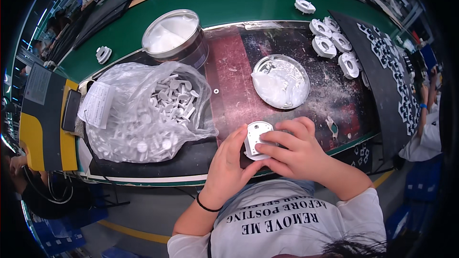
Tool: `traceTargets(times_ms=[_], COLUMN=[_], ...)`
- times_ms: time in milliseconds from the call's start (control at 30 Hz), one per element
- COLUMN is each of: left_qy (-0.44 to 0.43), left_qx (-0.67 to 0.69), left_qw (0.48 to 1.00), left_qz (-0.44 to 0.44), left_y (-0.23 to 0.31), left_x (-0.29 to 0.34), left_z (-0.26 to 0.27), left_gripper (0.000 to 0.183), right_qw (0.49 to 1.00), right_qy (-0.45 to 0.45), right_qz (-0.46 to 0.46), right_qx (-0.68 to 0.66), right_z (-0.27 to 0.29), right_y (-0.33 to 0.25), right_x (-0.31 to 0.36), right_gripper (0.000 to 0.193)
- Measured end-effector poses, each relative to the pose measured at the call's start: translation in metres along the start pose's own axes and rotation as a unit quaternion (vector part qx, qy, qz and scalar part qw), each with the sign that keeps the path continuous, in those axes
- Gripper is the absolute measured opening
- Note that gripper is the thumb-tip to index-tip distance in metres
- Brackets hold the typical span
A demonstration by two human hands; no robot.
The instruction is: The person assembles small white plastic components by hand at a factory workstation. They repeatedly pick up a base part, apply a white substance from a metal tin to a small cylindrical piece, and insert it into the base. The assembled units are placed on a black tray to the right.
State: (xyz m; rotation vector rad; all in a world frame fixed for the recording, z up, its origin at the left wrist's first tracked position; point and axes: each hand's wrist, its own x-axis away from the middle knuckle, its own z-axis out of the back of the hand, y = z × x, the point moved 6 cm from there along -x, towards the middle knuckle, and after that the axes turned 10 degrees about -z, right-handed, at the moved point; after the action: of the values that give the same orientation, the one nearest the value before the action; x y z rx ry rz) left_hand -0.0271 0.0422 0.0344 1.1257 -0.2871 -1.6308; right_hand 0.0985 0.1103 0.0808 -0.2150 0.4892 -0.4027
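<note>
Between my two hands is a white plastic part (256, 144) with a rounded top and small holes in its face, held over the table's near edge. The fingers of my left hand (228, 156) close on its left side. My right hand (294, 150) grips its right side, with fingertips pressed on the face. Just beyond lies a round metal lid (300, 88) with white film and a whitish smear in it. To the left, a clear plastic bag (129, 136) gapes, showing many small grey-white plastic pieces (176, 99).
A metal tin (196, 50) with white stuff in it stands behind the bag. Several white housings (324, 47) cluster at the back right, beside a black board (382, 100) bearing rows of dark parts. A yellow-and-grey folder (48, 138) and a phone (71, 110) are at left.
</note>
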Motion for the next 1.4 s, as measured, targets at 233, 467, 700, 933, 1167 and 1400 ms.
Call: traceTargets(times_ms=[233,467,700,933,1167,1400], left_qy=[0.041,-0.056,-0.080,-0.081,-0.065,-0.120], left_qx=[-0.125,-0.420,-0.448,-0.537,-0.500,-0.504], left_qw=[0.991,0.905,0.889,0.838,0.861,0.855], left_qz=[-0.026,-0.031,0.049,-0.039,-0.067,0.004], left_y=[0.014,-0.037,-0.070,-0.060,-0.054,-0.065], left_x=[-0.009,-0.055,-0.070,-0.086,-0.089,-0.082], left_z=[0.043,0.086,0.085,0.068,0.079,0.088], left_gripper=[0.074,0.028,0.028,0.024,0.021,0.021], right_qw=[0.988,0.977,0.969,0.970,0.968,0.984], right_qy=[0.116,0.158,0.178,0.182,0.192,0.106], right_qz=[-0.095,-0.122,-0.154,-0.143,-0.139,-0.084], right_qx=[-0.046,-0.072,-0.073,-0.076,-0.084,-0.112], right_z=[0.032,0.035,0.047,0.053,0.059,0.067], right_y=[0.039,0.051,0.061,0.059,0.060,0.085], right_x=[0.033,0.053,0.064,0.065,0.065,0.000], right_gripper=[0.042,0.037,0.025,0.019,0.019,0.014])
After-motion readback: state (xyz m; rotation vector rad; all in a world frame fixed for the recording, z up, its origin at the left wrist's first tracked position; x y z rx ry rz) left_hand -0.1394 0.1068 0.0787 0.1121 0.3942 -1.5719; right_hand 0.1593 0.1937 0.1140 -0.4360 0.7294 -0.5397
